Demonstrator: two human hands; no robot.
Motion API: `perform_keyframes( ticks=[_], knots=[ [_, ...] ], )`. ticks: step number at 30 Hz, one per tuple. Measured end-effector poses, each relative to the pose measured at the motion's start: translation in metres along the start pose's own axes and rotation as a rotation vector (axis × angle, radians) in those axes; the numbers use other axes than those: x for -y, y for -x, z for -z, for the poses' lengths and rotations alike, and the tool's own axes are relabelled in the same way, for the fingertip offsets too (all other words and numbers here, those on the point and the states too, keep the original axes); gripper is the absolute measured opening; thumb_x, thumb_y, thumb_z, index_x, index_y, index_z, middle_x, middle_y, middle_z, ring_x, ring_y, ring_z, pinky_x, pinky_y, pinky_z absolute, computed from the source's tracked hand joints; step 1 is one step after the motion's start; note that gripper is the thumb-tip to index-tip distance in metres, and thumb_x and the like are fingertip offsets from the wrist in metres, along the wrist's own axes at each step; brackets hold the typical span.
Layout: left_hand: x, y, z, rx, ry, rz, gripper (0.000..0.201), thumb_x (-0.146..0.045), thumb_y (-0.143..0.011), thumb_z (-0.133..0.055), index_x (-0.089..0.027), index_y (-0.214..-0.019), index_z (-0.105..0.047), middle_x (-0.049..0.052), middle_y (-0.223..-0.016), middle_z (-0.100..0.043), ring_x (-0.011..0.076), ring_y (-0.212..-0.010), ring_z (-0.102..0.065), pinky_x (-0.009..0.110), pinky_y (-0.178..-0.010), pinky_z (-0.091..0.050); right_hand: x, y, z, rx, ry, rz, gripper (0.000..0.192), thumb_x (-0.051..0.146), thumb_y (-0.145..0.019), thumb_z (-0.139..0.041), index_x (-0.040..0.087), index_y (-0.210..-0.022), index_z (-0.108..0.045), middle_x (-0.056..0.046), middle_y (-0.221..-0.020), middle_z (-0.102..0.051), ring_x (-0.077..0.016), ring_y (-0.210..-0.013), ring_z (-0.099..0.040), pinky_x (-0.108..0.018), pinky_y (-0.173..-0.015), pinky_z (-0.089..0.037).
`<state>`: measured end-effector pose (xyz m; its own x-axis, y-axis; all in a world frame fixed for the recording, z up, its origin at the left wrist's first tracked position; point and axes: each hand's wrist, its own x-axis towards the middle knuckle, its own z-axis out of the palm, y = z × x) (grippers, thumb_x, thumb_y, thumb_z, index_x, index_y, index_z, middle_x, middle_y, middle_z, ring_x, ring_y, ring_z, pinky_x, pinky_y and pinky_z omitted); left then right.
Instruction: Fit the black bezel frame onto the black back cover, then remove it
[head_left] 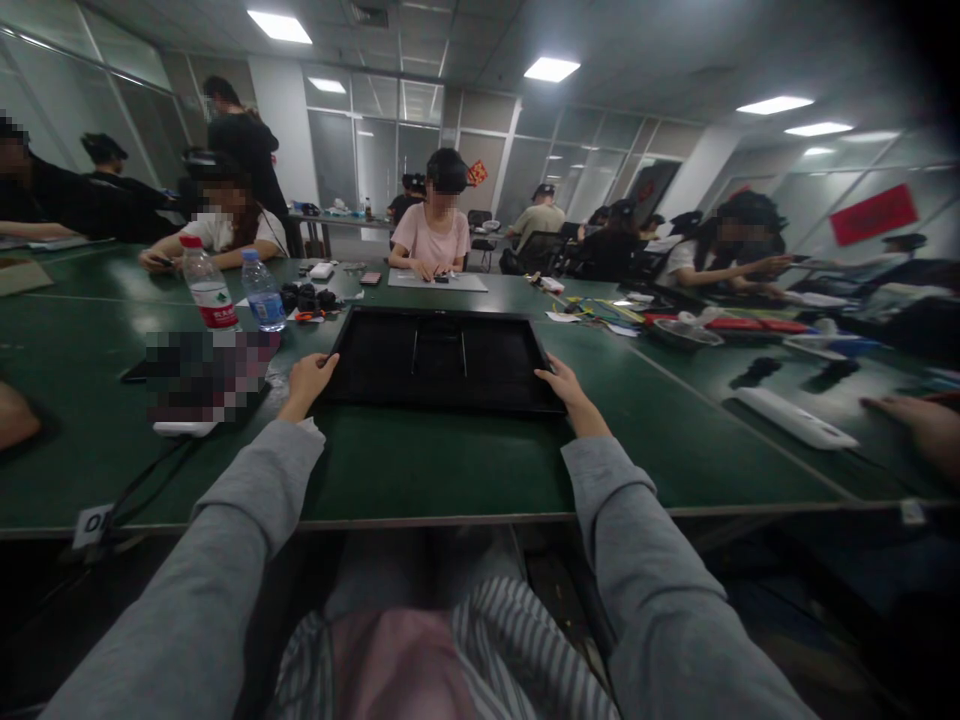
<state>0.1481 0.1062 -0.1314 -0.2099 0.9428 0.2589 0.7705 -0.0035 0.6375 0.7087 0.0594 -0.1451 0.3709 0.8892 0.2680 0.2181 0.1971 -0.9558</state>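
A flat black tray-like panel [375, 365] with raised ridges in its middle lies on the green table [450, 470] straight ahead of me. My left hand [306, 384] grips its near left corner, fingers curled onto the rim. My right hand [564, 385] holds its near right corner, thumb on the edge. Both arms wear grey sleeves and reach forward over the table's front edge.
Two water bottles [212, 290] stand at the left beside a pile of small black parts [307, 297]. A white bar [795, 418] and black parts lie at the right. Several people sit around the table; another person's hand [919, 418] rests at far right.
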Motion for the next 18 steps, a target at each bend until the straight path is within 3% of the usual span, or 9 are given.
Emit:
perform_keyframes(
  ticks=[4, 8, 12, 15, 18],
  knots=[
    [0.001, 0.001, -0.001, -0.052, 0.025, -0.022, 0.045, -0.047, -0.099, -0.05, -0.017, -0.119, -0.077, 0.018, -0.127, -0.077, 0.0337, -0.119, -0.07, 0.041, -0.101, -0.05, 0.007, 0.004, -0.001, -0.053, -0.027, -0.096, 0.073, 0.032, -0.064, -0.077, 0.021, -0.136, -0.068, -0.004, -0.098, -0.077, -0.0243, -0.089, -0.073, -0.048, -0.089, -0.062],
    [0.005, 0.0, 0.0, -0.124, 0.072, -0.001, 0.042, -0.036, -0.098, -0.052, -0.016, -0.13, -0.071, 0.017, -0.13, -0.076, 0.0298, -0.12, -0.07, 0.039, -0.105, -0.049, 0.013, 0.008, 0.005, -0.211, 0.037, -0.074, 0.07, 0.031, -0.068, -0.072, 0.017, -0.137, -0.066, -0.008, -0.103, -0.077, -0.0245, -0.093, -0.073, -0.046, -0.089, -0.062],
    [0.011, -0.003, -0.002, -0.119, 0.09, 0.023, 0.044, -0.03, -0.099, -0.052, -0.014, -0.137, -0.065, 0.017, -0.129, -0.076, 0.0285, -0.122, -0.07, 0.039, -0.107, -0.048, 0.015, 0.011, 0.016, -0.396, 0.107, -0.017, 0.066, 0.03, -0.074, -0.065, 0.015, -0.139, -0.061, -0.01, -0.112, -0.074, -0.0259, -0.105, -0.071, -0.046, -0.095, -0.061],
    [0.014, -0.005, -0.006, -0.113, 0.072, 0.019, 0.045, -0.027, -0.099, -0.052, -0.012, -0.14, -0.063, 0.016, -0.129, -0.076, 0.0281, -0.125, -0.069, 0.038, -0.109, -0.047, 0.018, 0.013, 0.024, -0.613, 0.19, -0.05, 0.072, 0.024, -0.079, -0.063, 0.014, -0.149, -0.052, -0.013, -0.134, -0.068, -0.0267, -0.13, -0.062, -0.047, -0.114, -0.051],
    [0.016, -0.007, -0.009, -0.124, 0.06, 0.018, 0.044, -0.024, -0.1, -0.053, -0.012, -0.142, -0.062, 0.015, -0.127, -0.077, 0.0268, -0.127, -0.068, 0.037, -0.11, -0.046, 0.023, 0.017, 0.032, -0.795, 0.267, -0.212, 0.078, 0.015, -0.084, -0.058, 0.008, -0.159, -0.039, -0.021, -0.153, -0.055, -0.0272, -0.148, -0.048, -0.044, -0.127, -0.035]
  ],
)
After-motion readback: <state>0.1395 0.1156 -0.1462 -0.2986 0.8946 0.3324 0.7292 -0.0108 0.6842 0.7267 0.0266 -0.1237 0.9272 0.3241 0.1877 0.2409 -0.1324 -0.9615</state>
